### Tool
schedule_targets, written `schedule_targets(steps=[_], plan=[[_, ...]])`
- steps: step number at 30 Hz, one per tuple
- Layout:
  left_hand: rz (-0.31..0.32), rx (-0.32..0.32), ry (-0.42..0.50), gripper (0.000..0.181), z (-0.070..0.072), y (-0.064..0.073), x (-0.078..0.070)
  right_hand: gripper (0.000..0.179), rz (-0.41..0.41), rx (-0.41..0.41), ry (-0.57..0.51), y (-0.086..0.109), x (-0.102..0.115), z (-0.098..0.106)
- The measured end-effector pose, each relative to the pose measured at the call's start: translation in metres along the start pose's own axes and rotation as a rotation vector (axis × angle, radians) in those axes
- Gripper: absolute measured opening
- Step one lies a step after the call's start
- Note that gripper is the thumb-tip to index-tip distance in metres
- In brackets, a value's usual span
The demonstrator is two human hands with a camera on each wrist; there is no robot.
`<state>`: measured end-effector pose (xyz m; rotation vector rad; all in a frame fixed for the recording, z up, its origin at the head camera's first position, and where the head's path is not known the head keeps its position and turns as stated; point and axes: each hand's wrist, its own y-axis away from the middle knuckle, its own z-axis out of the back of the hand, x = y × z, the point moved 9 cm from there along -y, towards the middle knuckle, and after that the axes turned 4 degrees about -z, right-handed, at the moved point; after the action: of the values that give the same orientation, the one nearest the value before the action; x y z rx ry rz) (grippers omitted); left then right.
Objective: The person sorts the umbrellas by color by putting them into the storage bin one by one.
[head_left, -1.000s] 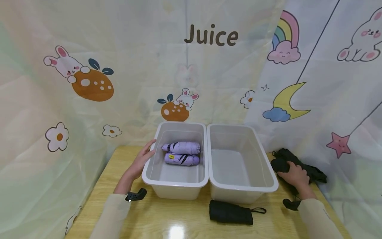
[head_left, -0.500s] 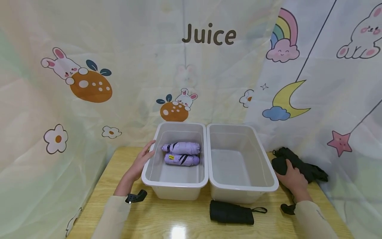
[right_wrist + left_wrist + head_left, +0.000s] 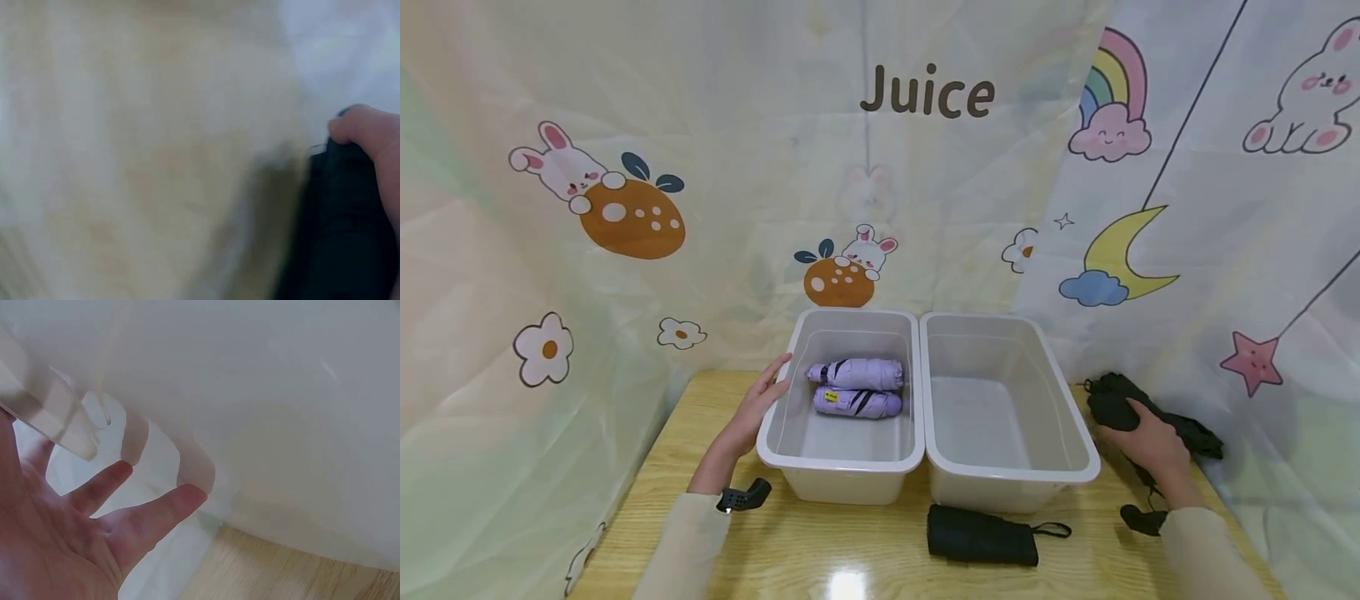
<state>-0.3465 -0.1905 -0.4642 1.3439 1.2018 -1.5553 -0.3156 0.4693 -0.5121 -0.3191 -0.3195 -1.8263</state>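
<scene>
My left hand (image 3: 748, 417) rests at the left rim of the left white bin (image 3: 842, 463), its fingers fairly straight along the outside. In the left wrist view, two fingertips (image 3: 190, 490) meet the bin's glossy wall. Two folded lilac umbrellas (image 3: 855, 403) lie side by side inside that bin. To the right of the other bin, my right hand (image 3: 1153, 450) grips a folded black umbrella (image 3: 1112, 411); the thumb (image 3: 359, 128) lies over its side in the right wrist view. Another black umbrella (image 3: 1202, 437) lies just behind, partly hidden by the hand.
A second white bin (image 3: 1015, 472) stands against the first, with nothing in it. Before it on the wooden table (image 3: 775, 550) lies a further black umbrella (image 3: 981, 536) with a wrist loop. A printed cloth backdrop (image 3: 730, 208) hangs close behind and at both sides.
My right hand shifts slightly left, then back right with the black umbrella, whose near end now sits a little farther from the bin. The left hand stays in place.
</scene>
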Motion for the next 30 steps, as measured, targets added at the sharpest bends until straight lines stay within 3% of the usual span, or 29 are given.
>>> schedule_targets(steps=[5,10,15,23,30], plan=[[0.005,-0.002,-0.006,0.057,-0.002,-0.001,-0.001,0.107,0.109,-0.033,0.008,0.003,0.031,0.043],[0.011,-0.005,-0.008,0.057,-0.001,-0.002,0.000,0.099,0.260,-0.090,-0.003,0.011,0.084,0.085],[0.023,-0.017,-0.013,0.057,0.002,0.000,0.004,0.095,0.365,-0.111,0.014,0.017,0.139,0.111],[0.024,-0.026,-0.024,0.057,0.003,0.001,0.008,0.098,0.480,-0.079,0.064,0.022,0.214,0.130],[0.028,-0.023,-0.022,0.058,0.002,0.002,0.007,0.088,0.633,-0.032,0.038,0.019,0.267,0.117]])
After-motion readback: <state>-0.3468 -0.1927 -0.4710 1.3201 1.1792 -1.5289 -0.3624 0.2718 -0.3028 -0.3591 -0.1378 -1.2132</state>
